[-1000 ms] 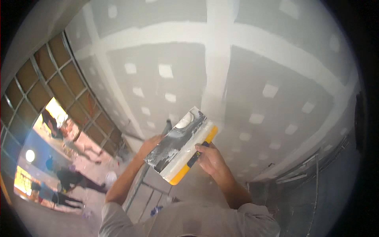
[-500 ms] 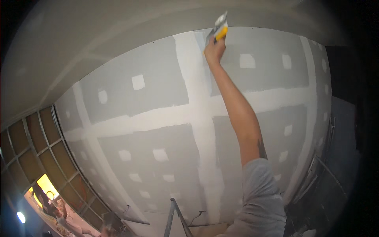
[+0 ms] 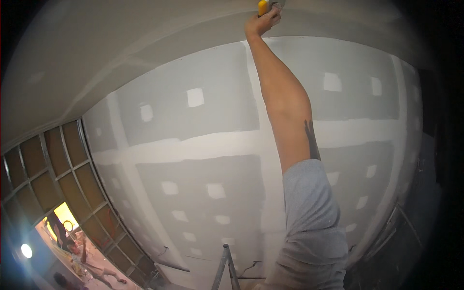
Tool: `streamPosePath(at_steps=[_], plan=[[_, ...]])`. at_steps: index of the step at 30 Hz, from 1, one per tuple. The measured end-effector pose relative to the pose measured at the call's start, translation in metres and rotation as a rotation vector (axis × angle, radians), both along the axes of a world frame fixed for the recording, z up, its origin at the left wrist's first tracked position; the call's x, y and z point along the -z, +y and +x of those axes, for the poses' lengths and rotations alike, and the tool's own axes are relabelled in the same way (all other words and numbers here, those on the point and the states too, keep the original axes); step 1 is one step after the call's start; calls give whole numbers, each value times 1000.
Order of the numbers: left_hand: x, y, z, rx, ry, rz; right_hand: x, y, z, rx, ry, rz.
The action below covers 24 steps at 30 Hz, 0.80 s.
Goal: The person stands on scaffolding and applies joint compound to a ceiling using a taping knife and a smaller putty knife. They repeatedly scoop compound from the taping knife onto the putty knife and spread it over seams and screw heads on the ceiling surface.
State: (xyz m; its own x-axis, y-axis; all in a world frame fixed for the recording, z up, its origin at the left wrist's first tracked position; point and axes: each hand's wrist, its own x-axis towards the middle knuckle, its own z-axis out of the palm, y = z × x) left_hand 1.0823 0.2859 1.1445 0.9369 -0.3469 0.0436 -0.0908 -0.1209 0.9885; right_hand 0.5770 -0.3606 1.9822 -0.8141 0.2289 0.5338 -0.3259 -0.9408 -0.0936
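Observation:
My right hand (image 3: 265,23) is raised overhead, closed round a taping knife (image 3: 263,7) with a yellow part showing. The upper edge of the picture cuts off some of the knife. My bare forearm and grey sleeve stretch up in front of the wall. The hand is against the ceiling area, just above the top edge of a grey plasterboard wall (image 3: 208,121). White bands of joint compound (image 3: 208,144) cross this wall, and several white patches dot it. Of my left hand nothing shows.
A ladder top (image 3: 225,247) stands at the bottom middle. Cables stick out of the wall low down. At left is a metal stud frame (image 3: 55,179) with brown infill, and an opening where at least one person (image 3: 79,251) shows. A bright lamp (image 3: 26,250) shines nearby.
My right hand has moved up with the taping knife, from the top of the wall to the ceiling. The view has shifted, so the wall sits further right.

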Motion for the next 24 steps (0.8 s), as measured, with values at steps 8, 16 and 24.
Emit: streamPosePath(at_steps=[8, 16, 24], plan=[[-57, -21, -2, 6, -224, 0, 4, -11, 99, 79, 95, 117], [-129, -97, 64, 214, -200, -170, 47, -9, 137, 42, 312, 103], [-210, -258, -81, 874, 310, -562, 381, 119, 164, -1105, 1195, 73]])
